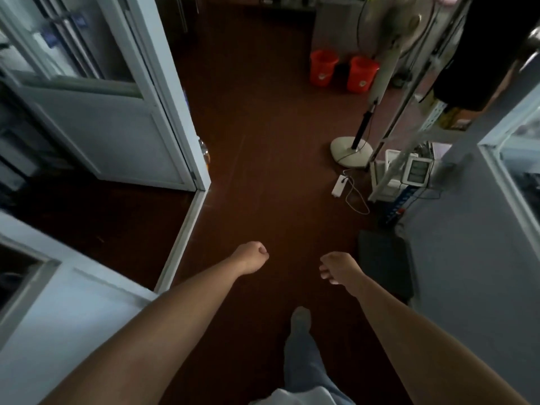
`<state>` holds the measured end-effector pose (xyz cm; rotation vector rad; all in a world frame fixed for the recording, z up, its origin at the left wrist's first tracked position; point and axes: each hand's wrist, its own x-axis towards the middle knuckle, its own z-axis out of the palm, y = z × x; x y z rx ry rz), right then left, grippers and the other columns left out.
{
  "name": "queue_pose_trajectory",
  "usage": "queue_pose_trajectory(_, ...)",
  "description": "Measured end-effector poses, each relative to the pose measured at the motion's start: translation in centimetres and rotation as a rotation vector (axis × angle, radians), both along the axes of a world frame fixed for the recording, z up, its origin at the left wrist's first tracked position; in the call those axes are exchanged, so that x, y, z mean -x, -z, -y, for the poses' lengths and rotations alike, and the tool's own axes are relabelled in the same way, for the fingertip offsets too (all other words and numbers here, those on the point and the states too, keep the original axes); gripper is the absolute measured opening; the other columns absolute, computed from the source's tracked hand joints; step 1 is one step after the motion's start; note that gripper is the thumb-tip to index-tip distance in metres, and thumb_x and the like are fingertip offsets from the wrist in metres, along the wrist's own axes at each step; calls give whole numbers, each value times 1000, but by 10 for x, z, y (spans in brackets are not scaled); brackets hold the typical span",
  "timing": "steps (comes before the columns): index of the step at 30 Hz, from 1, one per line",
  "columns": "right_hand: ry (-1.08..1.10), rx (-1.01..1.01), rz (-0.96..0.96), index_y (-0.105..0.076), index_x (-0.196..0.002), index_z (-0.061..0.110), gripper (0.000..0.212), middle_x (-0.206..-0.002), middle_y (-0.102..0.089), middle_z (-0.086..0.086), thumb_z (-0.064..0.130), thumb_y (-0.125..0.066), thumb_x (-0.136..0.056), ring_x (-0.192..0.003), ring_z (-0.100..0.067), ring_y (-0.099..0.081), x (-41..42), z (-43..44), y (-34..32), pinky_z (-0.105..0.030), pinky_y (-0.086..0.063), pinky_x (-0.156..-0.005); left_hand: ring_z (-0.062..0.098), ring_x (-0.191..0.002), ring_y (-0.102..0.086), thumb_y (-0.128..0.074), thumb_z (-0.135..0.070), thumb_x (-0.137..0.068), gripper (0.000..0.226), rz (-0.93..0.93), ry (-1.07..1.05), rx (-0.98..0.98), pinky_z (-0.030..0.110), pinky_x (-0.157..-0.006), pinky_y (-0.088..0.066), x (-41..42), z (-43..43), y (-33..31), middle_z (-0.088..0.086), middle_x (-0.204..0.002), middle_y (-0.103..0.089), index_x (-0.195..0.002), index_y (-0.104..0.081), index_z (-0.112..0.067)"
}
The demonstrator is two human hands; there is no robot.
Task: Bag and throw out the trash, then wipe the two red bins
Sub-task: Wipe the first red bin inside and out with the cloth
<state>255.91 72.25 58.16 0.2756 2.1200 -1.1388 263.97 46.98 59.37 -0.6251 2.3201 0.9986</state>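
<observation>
Task items: red plastic bin on the left [323, 68] and red plastic bin on the right [362, 74], both bucket-shaped. They stand upright on the dark brown floor [263, 171] at the far end of the room, side by side with a narrow dark gap between them. Each has a pale mark on its front. Contents cannot be told from this angle. Both bins are well apart from the hands.

Hands: both bare forearms are stretched forward over the floor, low in the view.
- Left hand [252, 257]: fingers curled into a fist, nothing in it.
- Right hand [336, 267]: fingers curled under with the nails showing, nothing in it.
- The hands are apart, not touching.

Below them, one foot in a grey sock [301, 317] with a blue trouser leg is planted on the floor.

Surroundings:
- A white pedestal fan with a round base [352, 152] stands just beside the right bin, its column crossing in front of that bin's edge.
- A white power strip with a thin cord [339, 185] lies on the floor near the fan base.
- A metal shelving rack [409, 112] holds assorted items at the right.
- A flat black rectangular object [382, 258] is on the floor near the right hand.
- A white-framed panelled door [117, 127] stands open at the left.
</observation>
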Motion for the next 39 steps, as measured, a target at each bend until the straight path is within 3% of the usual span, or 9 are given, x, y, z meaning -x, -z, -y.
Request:
queue_pose_trajectory(6,43,72,36,-66,-91,15,10,-84,-72,-6,16,-59,-97,-74,-22,-67,182,40,6,-36,-54,-70,19,-107,-59,-52,-35,-101,24,10,-58,23,36,-94,-51,167,37,3,-1,-118,-61,-118,-63,-22)
queue_pose_trajectory(19,-121,78,49,-64,-99,11,9,-87,-67,-8,15,-56,-99,-71,-20,-63,519,185,-10,-33,-50,-64,25,-111,-61,-52,-30,-99,26,-32,-121,42,33,-95,-48,483,150,-16,4,-115,-67,-112,-67,-13)
queue_pose_trajectory(22,-100,63,106,-60,-93,7,17,-75,-64,-6,11,-48,-104,-52,-13,-62,602,228,-7,-24,-48,-50,25,-101,-61,-50,-29,-101,18,-22,-74,33,35,-95,-46,563,192,-4,3,-103,-61,-99,-62,-17)
queue_pose_trajectory(24,-38,34,177,-52,-81,9,30,-54,-56,-3,6,-37,-107,-31,-9,-51,658,256,-11,-15,-34,-36,20,-91,-55,-48,-29,-102,17,0,-62,13,38,-96,-48,620,223,3,1,-102,-57,-102,-60,-18)
queue_pose_trajectory(26,-66,-39,158,-48,-78,11,33,-47,-51,-2,4,-32,-107,-26,-9,-45,706,277,-18,-13,-28,-32,18,-92,-56,-49,-31,-102,20,22,-55,3,38,-95,-50,673,251,3,1,-107,-61,-108,-63,-18)
queue_pose_trajectory(29,-41,-20,142,-54,-93,7,23,-72,-51,-8,5,-35,-107,-39,-13,-51,780,309,-31,-16,-29,-34,19,-104,-58,-51,-35,-101,23,5,-35,22,33,-89,-47,761,292,-7,-1,-117,-61,-115,-64,-21)
queue_pose_trajectory(33,-6,-16,128,-55,-107,6,17,-82,-54,-8,11,-39,-108,-51,-16,-54,875,342,-44,-19,-35,-39,20,-105,-57,-51,-35,-102,21,-11,5,50,34,-89,-46,873,334,-20,-2,-115,-61,-114,-63,-22)
queue_pose_trajectory(36,-58,-9,-1,-62,-114,5,17,-92,-63,-12,11,-50,-103,-76,-23,-60,961,365,-43,-29,-48,-63,19,-101,-59,-51,-35,-102,21,-41,30,52,35,-91,-48,964,361,-22,-2,-111,-63,-112,-64,-22)
queue_pose_trajectory(39,-48,4,-54,-62,-103,9,8,-89,-65,-9,11,-53,-101,-81,-24,-61,1057,391,-33,-38,-52,-76,16,-97,-60,-52,-35,-101,19,-56,12,57,33,-86,-49,1056,385,-11,-4,-109,-63,-109,-64,-23)
